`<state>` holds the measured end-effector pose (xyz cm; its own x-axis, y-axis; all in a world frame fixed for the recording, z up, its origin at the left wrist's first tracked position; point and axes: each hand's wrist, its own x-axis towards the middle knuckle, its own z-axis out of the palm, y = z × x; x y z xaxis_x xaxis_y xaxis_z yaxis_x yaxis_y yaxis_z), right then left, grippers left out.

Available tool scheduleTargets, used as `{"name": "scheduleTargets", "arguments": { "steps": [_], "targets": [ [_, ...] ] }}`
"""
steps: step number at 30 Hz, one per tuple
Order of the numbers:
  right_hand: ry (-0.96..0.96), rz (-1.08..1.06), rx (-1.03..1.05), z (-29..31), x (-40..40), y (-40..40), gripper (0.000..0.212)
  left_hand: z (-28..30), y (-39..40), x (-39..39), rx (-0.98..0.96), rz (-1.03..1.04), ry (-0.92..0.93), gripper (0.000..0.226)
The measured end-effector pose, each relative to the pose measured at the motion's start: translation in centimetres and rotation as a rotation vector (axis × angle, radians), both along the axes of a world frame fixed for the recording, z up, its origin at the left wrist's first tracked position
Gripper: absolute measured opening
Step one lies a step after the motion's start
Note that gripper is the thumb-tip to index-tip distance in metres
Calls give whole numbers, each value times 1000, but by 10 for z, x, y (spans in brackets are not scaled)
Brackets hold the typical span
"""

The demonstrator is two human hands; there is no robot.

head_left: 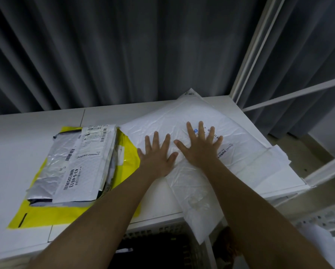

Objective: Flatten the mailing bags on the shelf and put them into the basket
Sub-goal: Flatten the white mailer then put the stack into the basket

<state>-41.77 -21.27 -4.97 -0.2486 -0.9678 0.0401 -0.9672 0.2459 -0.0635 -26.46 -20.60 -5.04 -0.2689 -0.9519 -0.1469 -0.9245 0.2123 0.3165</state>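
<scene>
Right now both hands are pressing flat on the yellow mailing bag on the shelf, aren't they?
Not quite. In the head view the left hand and right hand do press flat with spread fingers, but on the white mailing bag. The yellow mailing bag lies to their left, untouched on the shelf.

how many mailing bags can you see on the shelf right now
At least 3. A white mailing bag lies at the right under both flat hands, overhanging the shelf's front edge. A silver mailing bag lies at the left on a yellow mailing bag. More may be hidden between them.
</scene>
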Motion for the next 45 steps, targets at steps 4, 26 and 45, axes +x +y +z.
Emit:
{"name": "scheduleTargets", "arguments": {
  "steps": [4, 26, 45],
  "targets": [
    [-15, 4, 9, -2, -1, -1, 94, -3, -1, -2, -3, -4, -9, 68],
    [-77, 122, 307, 21, 50, 62, 115, 6, 31, 85, 120, 215, -399, 82],
    [-17, 422, 397, 10, 145, 30, 110, 1, 37, 244, 175, 398, -291, 74]
  ]
}}
